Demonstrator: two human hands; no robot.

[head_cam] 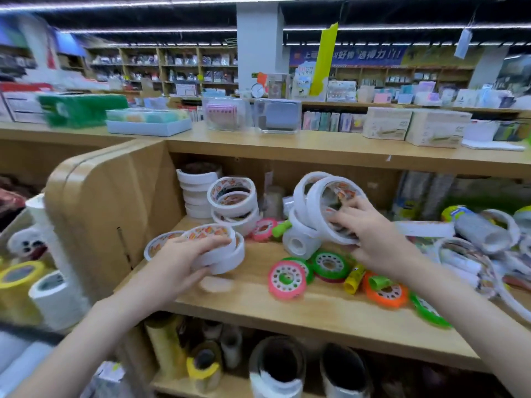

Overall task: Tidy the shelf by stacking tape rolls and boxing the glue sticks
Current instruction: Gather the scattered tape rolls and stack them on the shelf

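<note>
From the head view, the left hand (184, 261) curls its fingers round a low stack of flat white tape rolls with printed cores (221, 248), lying near the left end of the pale wooden shelf board (316, 308). The right hand (370, 237) grips a tilted white tape roll (330, 208) leaning on other rolls mid-shelf. A taller pile of white tape rolls (234, 203) stands behind. A yellow glue stick (354, 280) lies among pink, green and orange plastic tape discs (287, 278).
</note>
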